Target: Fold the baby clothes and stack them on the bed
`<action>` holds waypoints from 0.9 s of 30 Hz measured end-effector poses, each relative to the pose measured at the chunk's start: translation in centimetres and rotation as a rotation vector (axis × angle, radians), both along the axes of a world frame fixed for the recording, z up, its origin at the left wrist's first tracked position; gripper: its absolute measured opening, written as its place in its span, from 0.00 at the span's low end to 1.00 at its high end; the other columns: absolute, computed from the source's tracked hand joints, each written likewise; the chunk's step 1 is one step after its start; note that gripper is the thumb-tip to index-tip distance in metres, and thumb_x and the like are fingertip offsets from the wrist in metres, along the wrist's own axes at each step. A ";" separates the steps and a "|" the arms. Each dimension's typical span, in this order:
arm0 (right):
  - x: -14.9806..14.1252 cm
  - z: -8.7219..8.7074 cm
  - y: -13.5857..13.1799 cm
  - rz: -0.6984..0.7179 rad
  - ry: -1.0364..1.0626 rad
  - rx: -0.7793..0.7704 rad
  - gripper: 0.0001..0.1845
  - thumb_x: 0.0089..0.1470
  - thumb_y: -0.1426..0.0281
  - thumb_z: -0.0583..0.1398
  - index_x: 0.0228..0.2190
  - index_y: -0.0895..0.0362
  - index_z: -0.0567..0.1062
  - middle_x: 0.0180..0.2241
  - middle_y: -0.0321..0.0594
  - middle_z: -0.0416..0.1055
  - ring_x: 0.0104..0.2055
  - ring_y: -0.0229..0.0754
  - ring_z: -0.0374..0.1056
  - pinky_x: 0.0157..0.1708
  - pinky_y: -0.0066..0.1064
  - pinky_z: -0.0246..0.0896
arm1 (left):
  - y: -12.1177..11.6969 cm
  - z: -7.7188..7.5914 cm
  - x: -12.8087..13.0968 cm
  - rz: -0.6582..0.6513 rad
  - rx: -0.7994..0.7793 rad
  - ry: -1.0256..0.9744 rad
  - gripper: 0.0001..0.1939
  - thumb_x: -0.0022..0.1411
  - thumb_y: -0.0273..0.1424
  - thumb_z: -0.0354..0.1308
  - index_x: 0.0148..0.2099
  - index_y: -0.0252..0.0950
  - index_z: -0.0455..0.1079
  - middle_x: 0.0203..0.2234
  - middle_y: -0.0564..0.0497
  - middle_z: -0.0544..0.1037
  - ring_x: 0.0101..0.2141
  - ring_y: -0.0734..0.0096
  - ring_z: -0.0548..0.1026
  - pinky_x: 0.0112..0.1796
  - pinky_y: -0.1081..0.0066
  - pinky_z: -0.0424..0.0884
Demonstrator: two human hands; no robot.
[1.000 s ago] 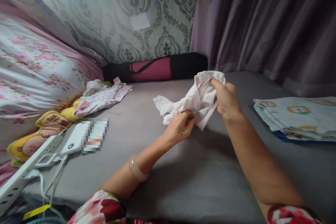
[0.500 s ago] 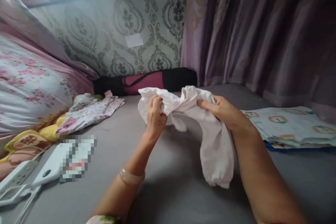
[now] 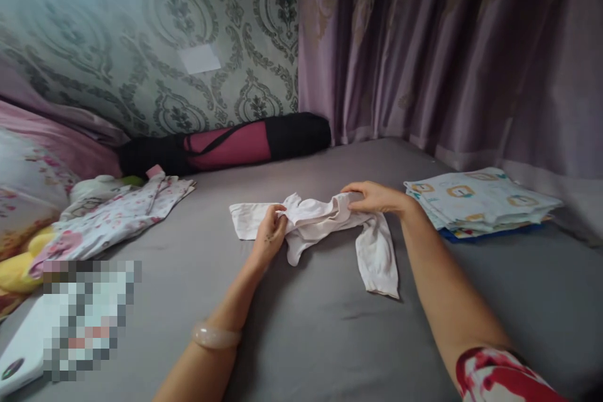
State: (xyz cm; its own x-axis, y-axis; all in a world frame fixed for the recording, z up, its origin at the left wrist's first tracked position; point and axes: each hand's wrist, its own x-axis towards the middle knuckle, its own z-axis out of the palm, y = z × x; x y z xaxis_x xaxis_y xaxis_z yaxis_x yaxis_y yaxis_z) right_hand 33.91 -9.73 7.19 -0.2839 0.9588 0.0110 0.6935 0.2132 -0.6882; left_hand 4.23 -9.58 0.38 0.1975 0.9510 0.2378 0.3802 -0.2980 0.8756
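A small white baby garment [image 3: 325, 226] lies crumpled on the grey bed sheet [image 3: 301, 326], one sleeve stretched left, another hanging toward me. My left hand [image 3: 269, 235] pinches the garment near its left shoulder, fingers closed on the cloth. My right hand [image 3: 374, 196] grips the garment's upper right edge, fingers curled over the fabric. A pale bangle [image 3: 215, 336] sits on my left wrist.
A stack of folded printed cloths [image 3: 475, 201] lies to the right. A floral baby garment [image 3: 117, 217] and yellow plush toy [image 3: 19, 267] lie at left. A black-and-pink rolled bag [image 3: 226, 147] rests against the wall. Purple curtains [image 3: 447, 50] hang behind.
Both hands have lowered the white garment from the air onto the sheet and pulled it apart sideways. The view has shifted right.
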 end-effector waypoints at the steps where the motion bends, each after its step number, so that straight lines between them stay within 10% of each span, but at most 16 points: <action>1: -0.2 0.2 0.0 0.024 0.026 0.035 0.21 0.43 0.71 0.63 0.42 0.57 0.78 0.43 0.41 0.77 0.43 0.45 0.72 0.45 0.33 0.65 | -0.1 0.0 0.0 0.028 0.030 0.011 0.09 0.63 0.34 0.48 0.45 0.38 0.61 0.21 0.60 0.61 0.22 0.75 0.59 0.26 0.74 0.56; 7: -1.0 -0.2 0.5 0.076 0.087 0.050 0.18 0.50 0.65 0.60 0.42 0.59 0.78 0.42 0.41 0.78 0.44 0.43 0.72 0.45 0.31 0.63 | -0.6 0.5 -0.4 0.232 0.217 0.086 0.08 0.65 0.38 0.50 0.41 0.39 0.62 0.30 0.53 0.70 0.30 0.71 0.67 0.34 0.71 0.62; 13: -2.4 -1.5 0.4 -0.055 -0.033 0.208 0.15 0.57 0.65 0.57 0.40 0.59 0.78 0.38 0.39 0.78 0.40 0.41 0.71 0.39 0.27 0.60 | 0.1 -0.3 -0.9 0.132 0.316 0.143 0.13 0.67 0.39 0.46 0.35 0.38 0.65 0.28 0.52 0.70 0.30 0.70 0.67 0.35 0.71 0.63; 21: -5.7 -7.3 -6.2 -0.262 -0.439 0.365 0.14 0.65 0.68 0.50 0.43 0.59 0.73 0.42 0.48 0.73 0.45 0.46 0.66 0.44 0.31 0.55 | 0.5 -1.8 -0.7 0.097 0.219 0.150 0.18 0.66 0.40 0.43 0.25 0.38 0.55 0.20 0.56 0.61 0.25 0.74 0.61 0.30 0.73 0.58; 27: -6.1 -8.3 -7.6 -0.293 -0.459 0.427 0.13 0.65 0.70 0.50 0.46 0.59 0.72 0.44 0.48 0.71 0.46 0.47 0.64 0.47 0.32 0.54 | 0.6 -1.6 -1.1 0.105 0.191 0.061 0.11 0.59 0.30 0.43 0.29 0.37 0.65 0.25 0.51 0.71 0.32 0.66 0.68 0.35 0.69 0.63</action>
State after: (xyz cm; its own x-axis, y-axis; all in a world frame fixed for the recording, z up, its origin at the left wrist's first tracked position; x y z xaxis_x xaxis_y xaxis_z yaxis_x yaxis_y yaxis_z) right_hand 27.81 -17.34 -1.08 -0.0800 0.9352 0.3449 0.9649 0.1595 -0.2086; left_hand 3.11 -9.01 -1.18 0.1196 0.9060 0.4060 0.4685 -0.4120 0.7815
